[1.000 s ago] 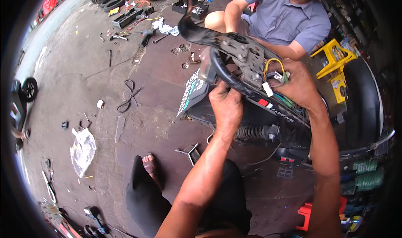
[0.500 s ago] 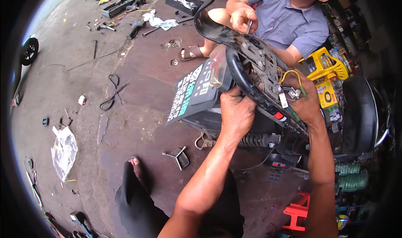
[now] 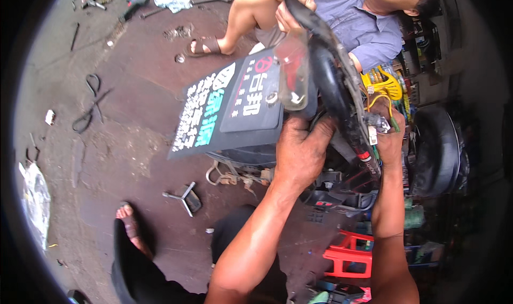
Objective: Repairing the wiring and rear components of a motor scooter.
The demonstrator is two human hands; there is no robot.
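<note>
A scooter's rear end with a black curved grab rail (image 3: pixel 334 82), a clear-and-red tail light (image 3: pixel 293 74) and a black mudflap (image 3: pixel 224 106) fills the middle. My left hand (image 3: pixel 302 152) is closed on the tail section just below the light, its thumb up and most fingers hidden beneath. Curled against the other side of the tail section is my right hand (image 3: pixel 390 135), its fingertips hidden behind loose wires and a white connector (image 3: pixel 372 135). A co-worker's hand (image 3: pixel 291 15) grips the rail's far end.
A co-worker in a grey-blue shirt (image 3: pixel 350 15) sits opposite. On the floor lie scissors (image 3: pixel 93 106), a three-armed wrench (image 3: pixel 187 198) and a plastic bag (image 3: pixel 35 202). A red stool (image 3: pixel 347 258) stands at the lower right, below a black scooter seat (image 3: pixel 435 152).
The rail and tail section have tilted, so the metal plate on top no longer shows. The co-worker's hand has come onto the rail. My view has shifted; both my hands keep their places.
</note>
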